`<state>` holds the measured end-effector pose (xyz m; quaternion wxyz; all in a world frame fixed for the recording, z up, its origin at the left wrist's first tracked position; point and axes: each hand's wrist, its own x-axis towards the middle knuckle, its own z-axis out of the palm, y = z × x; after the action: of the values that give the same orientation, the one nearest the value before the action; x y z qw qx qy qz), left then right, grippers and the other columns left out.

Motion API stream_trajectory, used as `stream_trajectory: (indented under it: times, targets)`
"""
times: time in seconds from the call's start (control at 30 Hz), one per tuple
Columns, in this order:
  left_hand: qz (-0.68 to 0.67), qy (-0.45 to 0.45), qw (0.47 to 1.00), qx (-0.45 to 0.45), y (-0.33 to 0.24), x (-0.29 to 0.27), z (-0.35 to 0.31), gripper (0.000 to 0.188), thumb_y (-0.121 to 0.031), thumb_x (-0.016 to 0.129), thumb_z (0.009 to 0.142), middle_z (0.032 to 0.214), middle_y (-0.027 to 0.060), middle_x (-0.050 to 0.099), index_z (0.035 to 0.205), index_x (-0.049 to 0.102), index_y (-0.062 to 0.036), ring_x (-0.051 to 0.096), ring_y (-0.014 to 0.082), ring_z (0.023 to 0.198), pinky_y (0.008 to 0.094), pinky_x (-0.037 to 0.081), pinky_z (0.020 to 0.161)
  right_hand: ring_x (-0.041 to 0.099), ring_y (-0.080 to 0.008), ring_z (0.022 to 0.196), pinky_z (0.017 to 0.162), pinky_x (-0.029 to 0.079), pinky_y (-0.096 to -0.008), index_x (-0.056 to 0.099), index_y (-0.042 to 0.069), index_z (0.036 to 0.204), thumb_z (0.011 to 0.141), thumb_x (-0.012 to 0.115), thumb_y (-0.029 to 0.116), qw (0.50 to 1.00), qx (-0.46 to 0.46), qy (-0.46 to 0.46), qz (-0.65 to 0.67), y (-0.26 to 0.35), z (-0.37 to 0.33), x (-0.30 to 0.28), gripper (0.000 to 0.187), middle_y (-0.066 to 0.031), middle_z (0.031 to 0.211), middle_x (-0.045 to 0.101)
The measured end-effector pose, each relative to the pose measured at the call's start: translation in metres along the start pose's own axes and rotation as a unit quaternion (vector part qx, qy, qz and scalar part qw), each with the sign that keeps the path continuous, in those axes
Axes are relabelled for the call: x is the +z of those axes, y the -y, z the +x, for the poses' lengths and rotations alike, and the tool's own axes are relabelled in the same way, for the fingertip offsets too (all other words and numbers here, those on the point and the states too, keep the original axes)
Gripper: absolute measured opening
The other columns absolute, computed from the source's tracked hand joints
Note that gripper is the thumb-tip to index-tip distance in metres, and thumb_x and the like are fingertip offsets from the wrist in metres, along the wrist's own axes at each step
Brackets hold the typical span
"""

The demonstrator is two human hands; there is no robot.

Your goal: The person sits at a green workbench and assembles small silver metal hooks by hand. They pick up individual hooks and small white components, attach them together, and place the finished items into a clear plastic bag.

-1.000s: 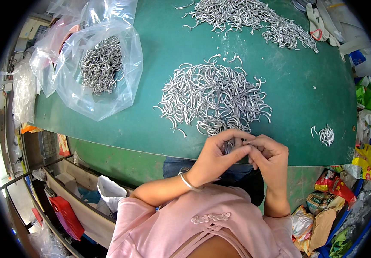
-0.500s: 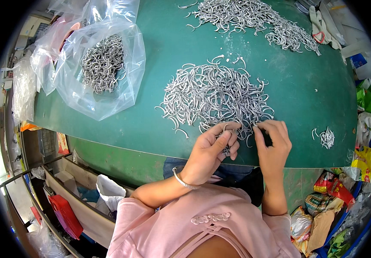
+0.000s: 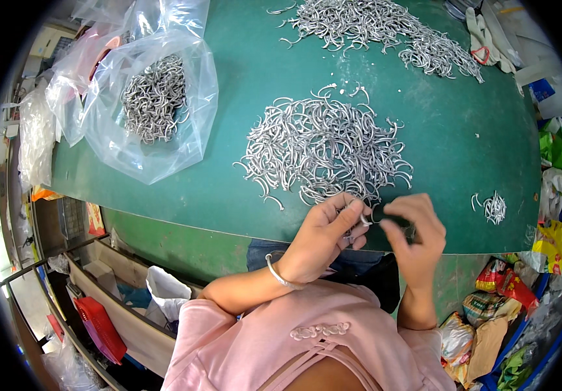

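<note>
A wide heap of curved, hook-like silver metal pieces (image 3: 323, 146) lies on the green table in front of me. At its near edge my left hand (image 3: 330, 228) is closed round a few of these curved metal pieces (image 3: 363, 220), thumb pressed over them; their ends show at the fingertips. Just to the right is my right hand (image 3: 419, 228), slightly blurred, with thumb and forefinger apart and no piece visible between them. A curved piece shows in the gap between the two hands; I cannot make out whether it is held or lies on the table.
A clear plastic bag (image 3: 196, 140) with darker curved pieces stands at the left. Another heap (image 3: 359, 26) lies at the far side, beside white gloves (image 3: 483, 39). A small pile (image 3: 494, 208) sits at the right. Packets (image 3: 509, 287) and an open drawer (image 3: 125, 287) flank me.
My right hand has drawn back from the heap's edge, its thumb and forefinger now apart. My left hand has shifted slightly down and right, still gripping the pieces.
</note>
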<state>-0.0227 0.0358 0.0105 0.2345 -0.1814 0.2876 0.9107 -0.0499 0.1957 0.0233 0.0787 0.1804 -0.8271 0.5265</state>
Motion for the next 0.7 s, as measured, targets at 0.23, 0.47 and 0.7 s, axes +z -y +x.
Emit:
stream_trajectory:
  times: [0.23,0.47,0.7]
  targets:
    - [0.070,0.030,0.997,0.031,-0.002,0.001,0.000,0.023,-0.017,0.049,0.097,0.083,0.0018,0.049,0.112,0.050,0.0006,0.044,0.0107,0.069,0.0236,0.040,0.062,0.054,-0.0271,0.089,0.078,0.039,-0.0377,0.061,0.002,0.094,0.076,0.066,0.000,0.957,-0.007,-0.033,-0.288,-0.029,0.018,0.015,0.019,-0.0087,0.094,0.059]
    - [0.022,0.028,0.999,-0.005,-0.007,-0.002,-0.002,0.023,-0.015,0.047,0.097,0.074,-0.0015,0.040,0.112,0.051,0.0019,0.037,0.0084,0.065,0.0224,0.034,0.058,0.053,-0.0261,0.089,0.078,0.037,-0.0372,0.059,0.003,0.090,0.076,0.066,0.002,0.966,-0.025,-0.037,-0.256,-0.034,0.006,0.007,0.016,-0.0070,0.095,0.058]
    - [0.003,0.015,0.999,-0.029,-0.005,0.005,-0.001,0.026,-0.018,0.045,0.099,0.073,-0.0017,0.037,0.113,0.051,0.0026,0.033,0.0073,0.064,0.0213,0.032,0.055,0.055,-0.0255,0.087,0.078,0.037,-0.0365,0.060,0.003,0.088,0.075,0.068,0.002,0.947,-0.034,-0.031,-0.317,-0.037,0.018,0.011,0.015,-0.0071,0.091,0.060]
